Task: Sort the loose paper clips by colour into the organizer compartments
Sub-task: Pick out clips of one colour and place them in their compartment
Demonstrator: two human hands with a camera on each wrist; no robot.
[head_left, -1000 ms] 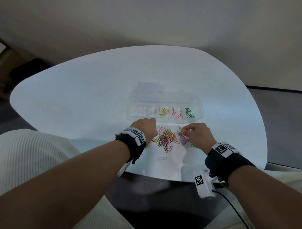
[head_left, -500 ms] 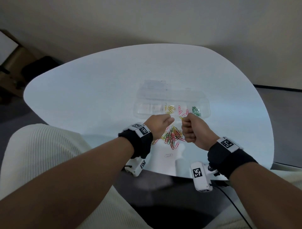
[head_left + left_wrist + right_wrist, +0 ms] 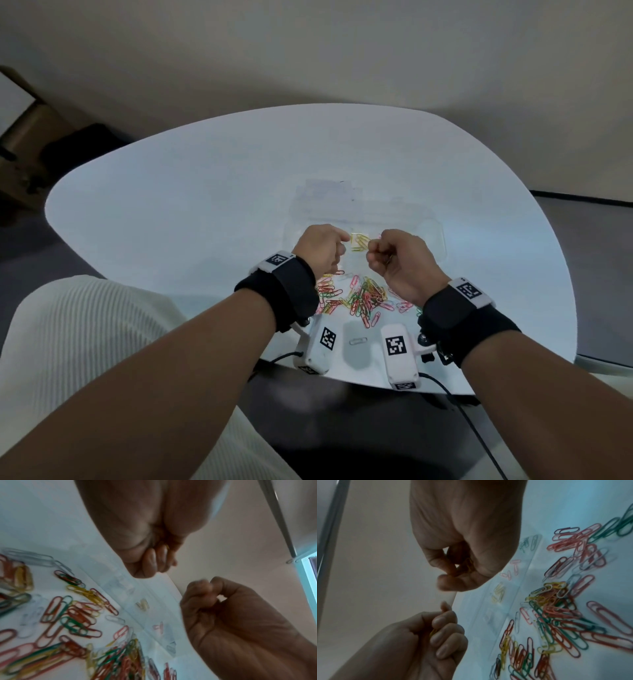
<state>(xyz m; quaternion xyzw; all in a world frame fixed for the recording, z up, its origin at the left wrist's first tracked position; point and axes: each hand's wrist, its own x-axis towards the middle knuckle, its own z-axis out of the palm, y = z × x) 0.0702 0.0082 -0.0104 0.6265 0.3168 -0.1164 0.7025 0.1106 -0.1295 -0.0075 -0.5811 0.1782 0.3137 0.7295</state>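
A heap of mixed red, green, yellow and pink paper clips [image 3: 356,298] lies on the white table [image 3: 191,205] near its front edge. Beyond it stands the clear organizer [image 3: 436,236], with yellow clips [image 3: 359,241] in one compartment. In the right wrist view its compartments hold green [image 3: 526,543], pink [image 3: 513,566] and yellow clips [image 3: 499,592]. Both hands are raised above the organizer's near side, fingers curled. My left hand [image 3: 342,240] pinches a yellow clip [image 3: 433,632]. My right hand [image 3: 373,251] holds yellow clips [image 3: 468,563] inside its curled fingers.
One pale clip [image 3: 358,341] lies alone near the table's front edge, between the two wrist cameras. A clear lid [image 3: 329,192] lies behind the organizer. A cardboard box [image 3: 24,144] stands on the floor at the far left.
Both hands have lifted off the clip heap and moved forward and up over the organizer, closing into fists near each other.
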